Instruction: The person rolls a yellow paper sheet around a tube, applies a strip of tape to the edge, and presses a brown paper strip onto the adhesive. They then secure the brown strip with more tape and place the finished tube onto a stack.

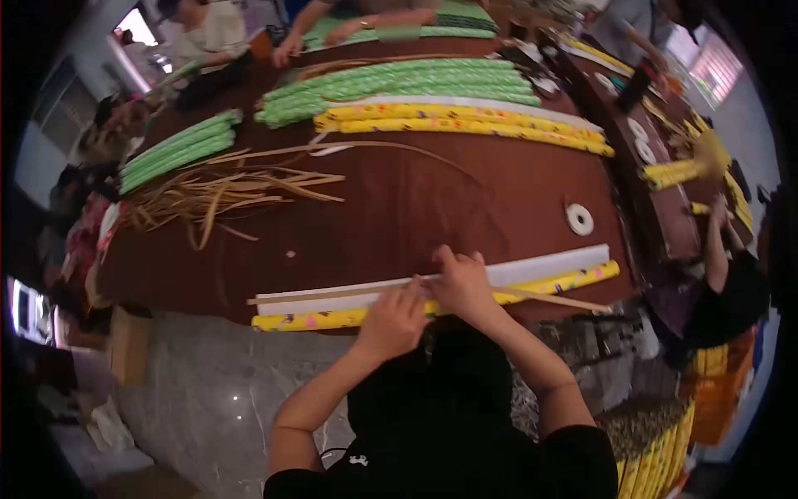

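Observation:
A long yellow patterned roll [324, 319] lies along the near table edge, with a flap of its white underside [540, 264] spread along its far side. A thin tan strip [332, 293] runs along the white flap on the left; to the right its other end slants across the yellow roll. My left hand [394, 319] rests over the middle of the roll, its fingers closed together at the strip. Right beside it, my right hand [462, 286] pinches at the same strip, some fingers bent up. The fingertips of both hands nearly meet and partly hide the strip.
Loose tan strips [224, 195] lie in a heap at the left. Green rolls [399, 87] and yellow rolls [465, 123] lie across the far side. A white tape roll [579, 219] sits at the right. Other people work at the far side and at a right-hand table [665, 224].

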The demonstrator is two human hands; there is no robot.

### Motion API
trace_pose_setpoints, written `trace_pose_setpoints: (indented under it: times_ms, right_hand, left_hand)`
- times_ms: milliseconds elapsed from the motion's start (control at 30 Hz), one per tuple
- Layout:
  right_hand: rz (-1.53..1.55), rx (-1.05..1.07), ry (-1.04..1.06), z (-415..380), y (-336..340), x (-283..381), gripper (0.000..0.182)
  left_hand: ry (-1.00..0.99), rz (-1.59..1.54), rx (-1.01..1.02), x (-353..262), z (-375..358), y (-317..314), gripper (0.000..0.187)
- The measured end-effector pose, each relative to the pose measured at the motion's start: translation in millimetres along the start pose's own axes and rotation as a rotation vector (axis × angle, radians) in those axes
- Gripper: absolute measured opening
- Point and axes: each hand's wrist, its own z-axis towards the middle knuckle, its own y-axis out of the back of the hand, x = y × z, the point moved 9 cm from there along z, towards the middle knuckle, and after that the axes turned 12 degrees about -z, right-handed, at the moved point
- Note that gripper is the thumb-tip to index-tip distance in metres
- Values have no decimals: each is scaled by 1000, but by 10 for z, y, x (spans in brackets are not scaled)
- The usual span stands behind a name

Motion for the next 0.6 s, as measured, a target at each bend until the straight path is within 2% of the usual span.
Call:
trace_pose_setpoints:
  times_ms: [67, 267, 333, 433, 500, 567, 600]
  right_hand:
    - [-44, 22, -1, -13, -20, -20, 43]
    - [-147, -53, 43, 0, 205, 16, 40]
    - [-245, 74, 97, -5, 207, -65, 30]
    - [-73, 247, 118, -78, 518, -505, 27]
    - [32, 420, 57, -142, 773, -890, 24]
    - [118, 505, -121, -244, 1101, -1341, 20]
    - [181, 475, -184, -312, 1261, -1576, 18]
  left_hand:
    - [19, -5, 61, 6, 25, -39, 44]
    - [25, -24, 51, 25, -4, -87, 44]
    - [2, 3, 14, 19, -2, -66, 42]
    - [24, -15, 21, 39, -10, -84, 41]
    - [28, -7, 24, 31, -10, -72, 41]
    - [33, 4, 32, 27, 5, -75, 40]
    - [38, -3, 28, 32, 9, -71, 41]
